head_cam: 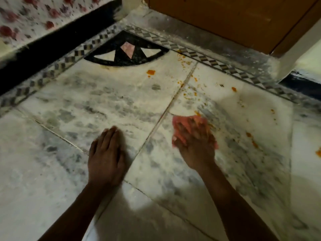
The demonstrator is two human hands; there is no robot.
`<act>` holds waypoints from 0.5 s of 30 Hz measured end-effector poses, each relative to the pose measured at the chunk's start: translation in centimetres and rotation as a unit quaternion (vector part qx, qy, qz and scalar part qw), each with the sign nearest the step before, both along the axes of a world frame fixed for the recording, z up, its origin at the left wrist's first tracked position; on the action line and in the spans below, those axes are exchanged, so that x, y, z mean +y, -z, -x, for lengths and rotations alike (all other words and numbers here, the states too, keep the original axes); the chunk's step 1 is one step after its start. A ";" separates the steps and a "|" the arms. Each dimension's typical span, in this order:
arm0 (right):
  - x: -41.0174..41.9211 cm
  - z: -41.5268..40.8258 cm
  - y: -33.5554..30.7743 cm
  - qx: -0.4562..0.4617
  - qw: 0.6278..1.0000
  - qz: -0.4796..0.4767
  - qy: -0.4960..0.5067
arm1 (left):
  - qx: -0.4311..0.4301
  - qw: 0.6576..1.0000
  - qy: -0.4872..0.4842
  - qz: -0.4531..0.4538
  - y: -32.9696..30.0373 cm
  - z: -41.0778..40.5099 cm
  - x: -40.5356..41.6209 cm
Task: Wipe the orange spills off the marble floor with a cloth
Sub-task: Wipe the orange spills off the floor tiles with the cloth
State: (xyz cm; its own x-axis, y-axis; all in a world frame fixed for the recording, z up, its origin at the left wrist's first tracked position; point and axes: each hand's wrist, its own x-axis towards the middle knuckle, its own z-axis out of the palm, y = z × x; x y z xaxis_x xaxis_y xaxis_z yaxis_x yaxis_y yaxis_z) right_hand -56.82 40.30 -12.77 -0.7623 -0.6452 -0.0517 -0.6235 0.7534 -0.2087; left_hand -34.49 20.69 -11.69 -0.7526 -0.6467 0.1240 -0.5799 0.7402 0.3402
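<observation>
My right hand (196, 145) presses a pink cloth (180, 126) flat against the white marble floor (104, 105); the hand is blurred and covers most of the cloth. My left hand (106, 153) rests palm down on the floor to the left, fingers together, holding nothing. Orange spills dot the marble beyond and right of the cloth: a blob (150, 72) near the black inlay, specks along the tile joint (184, 84), a spot (234, 89) further right, and streaks (251, 139) near the right side.
A black fan-shaped inlay (125, 51) with a pink piece sits in the floor corner, framed by a checkered border (205, 58). A wooden door (225, 18) stands at the back right. A red-flowered fabric (34, 18) above a black band lies at the back left.
</observation>
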 end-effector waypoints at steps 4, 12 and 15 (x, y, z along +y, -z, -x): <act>-4.1 4.6 -0.8 -0.098 0.987 -0.015 0.123 | 0.035 0.995 0.091 -0.021 -0.5 6.3 3.3; 4.4 2.0 -0.4 0.004 0.999 -0.010 0.037 | -0.007 0.999 0.041 -0.003 0.4 13.0 6.6; 2.7 6.5 0.6 0.009 0.987 -0.009 0.158 | 0.000 0.999 0.037 0.023 1.0 13.1 6.6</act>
State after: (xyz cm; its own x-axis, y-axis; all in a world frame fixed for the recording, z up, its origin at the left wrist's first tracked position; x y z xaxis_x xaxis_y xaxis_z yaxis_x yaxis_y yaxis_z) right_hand -63.36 42.95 -13.40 -0.9262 -0.3743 -0.0458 -0.3604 0.9144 -0.1843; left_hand -47.62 27.34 -12.64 -0.7980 -0.5831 0.1526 -0.5233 0.7959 0.3045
